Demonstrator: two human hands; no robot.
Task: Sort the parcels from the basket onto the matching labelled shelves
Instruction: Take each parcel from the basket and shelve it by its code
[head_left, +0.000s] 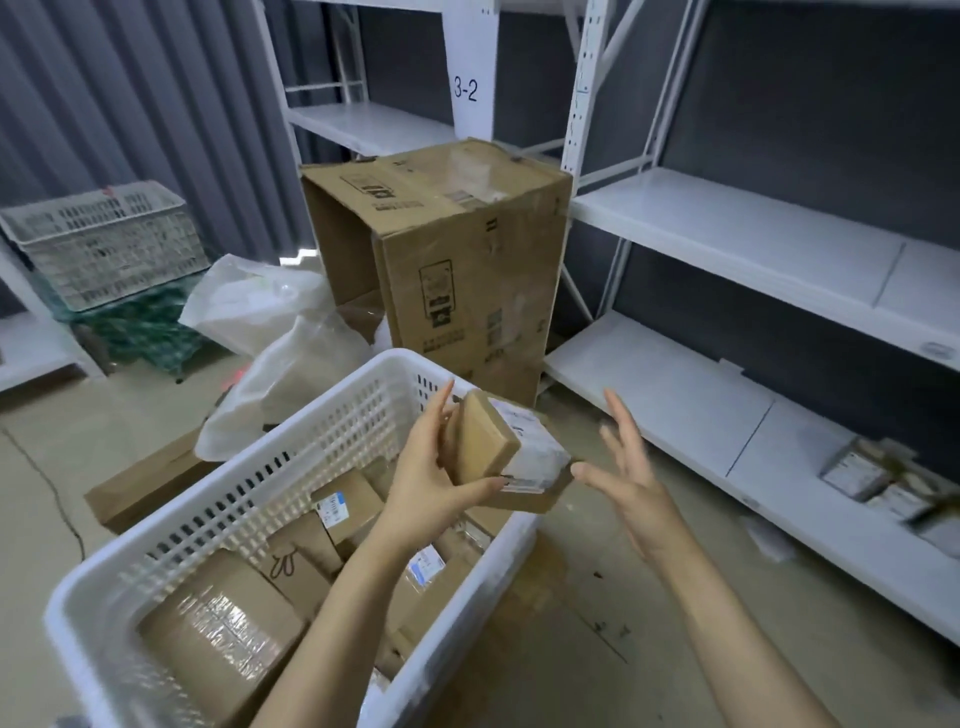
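Note:
My left hand (431, 470) grips a small brown cardboard parcel (491, 441) with a white label, held above the far right corner of the white plastic basket (270, 493). Just to its right, my right hand (631, 467) is spread with straight fingers and holds nothing. The basket stands on the floor and contains several brown parcels (223, 629). White metal shelves (727, 228) run along the right. A post between shelf units carries the label "3-2" (465, 89). Several small parcels (893, 486) lie on the lowest shelf at the right.
A large open cardboard box (457, 249) stands behind the basket against the shelving. Clear plastic bags (270, 332) and a flat carton (145, 483) lie on the floor to the left. Stacked white and green crates (104, 244) sit at the far left by a grey curtain.

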